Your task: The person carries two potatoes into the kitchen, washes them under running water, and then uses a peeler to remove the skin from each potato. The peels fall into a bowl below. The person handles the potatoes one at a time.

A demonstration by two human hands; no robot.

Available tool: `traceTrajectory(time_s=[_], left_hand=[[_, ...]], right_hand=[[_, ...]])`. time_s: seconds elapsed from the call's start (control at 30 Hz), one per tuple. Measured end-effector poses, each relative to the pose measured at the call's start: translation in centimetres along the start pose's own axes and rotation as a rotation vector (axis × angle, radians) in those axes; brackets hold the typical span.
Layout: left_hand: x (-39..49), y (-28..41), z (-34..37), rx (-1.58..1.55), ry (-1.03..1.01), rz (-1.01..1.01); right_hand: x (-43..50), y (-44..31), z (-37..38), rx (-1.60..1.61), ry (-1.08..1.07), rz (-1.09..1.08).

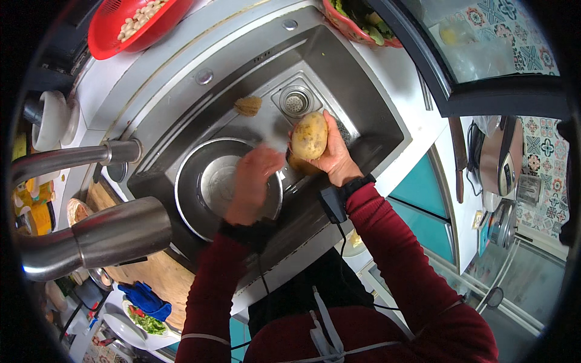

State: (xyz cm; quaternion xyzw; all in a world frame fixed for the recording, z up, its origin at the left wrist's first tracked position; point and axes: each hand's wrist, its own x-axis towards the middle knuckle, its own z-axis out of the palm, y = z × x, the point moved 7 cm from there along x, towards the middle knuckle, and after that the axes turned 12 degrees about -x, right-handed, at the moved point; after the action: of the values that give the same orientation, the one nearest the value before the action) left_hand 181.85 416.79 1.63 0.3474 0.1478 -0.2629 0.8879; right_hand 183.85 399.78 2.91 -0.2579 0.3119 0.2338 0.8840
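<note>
A wet potato [309, 136] with dark spots rests in my right hand [338, 156], fingers wrapped round its far side, above the stainless steel sink [381, 109]. My left hand [254, 181] is blurred over the metal basin [213, 181]; whether its fingers are apart or closed does not show. Below and partly behind my right hand lies another potato [302, 165], mostly covered. A brown, fibrous-looking piece [248, 106], perhaps a scrubber, is on the sink floor near the drain strainer [295, 103].
The steel faucet [122, 231] juts in from the left, beside a wooden cutting board [154, 281]. A red colander [113, 27] with pale beans or nuts stands beyond the sink. Leafy greens fill a red basket [345, 27]. A dark-framed window sash [447, 90] overhangs the right counter.
</note>
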Motion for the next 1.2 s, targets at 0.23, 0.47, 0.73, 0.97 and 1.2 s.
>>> traceTrajectory(time_s=[0.23,0.47,0.73,0.97,1.2], left_hand=[[-0.7,4.2,16.4,1.163,-0.278,0.951],[5.7,0.3,12.3,0.462,0.091,0.291],[3.9,0.1,13.4,0.687,0.081,0.555],[6.5,0.4,12.5,0.311,-0.023,0.206],[4.0,0.6,12.6,0.617,0.072,0.495]], right_hand=[[-1.3,-0.1,1.4,0.074,-0.18,-0.048],[-3.1,-2.7,-0.3,-0.043,0.152,-0.285],[-4.5,-4.4,-0.7,-0.277,0.252,-0.503],[-5.7,-4.9,-0.8,-0.56,0.302,-0.296],[-6.4,-4.3,-0.3,-0.711,0.316,-0.378]])
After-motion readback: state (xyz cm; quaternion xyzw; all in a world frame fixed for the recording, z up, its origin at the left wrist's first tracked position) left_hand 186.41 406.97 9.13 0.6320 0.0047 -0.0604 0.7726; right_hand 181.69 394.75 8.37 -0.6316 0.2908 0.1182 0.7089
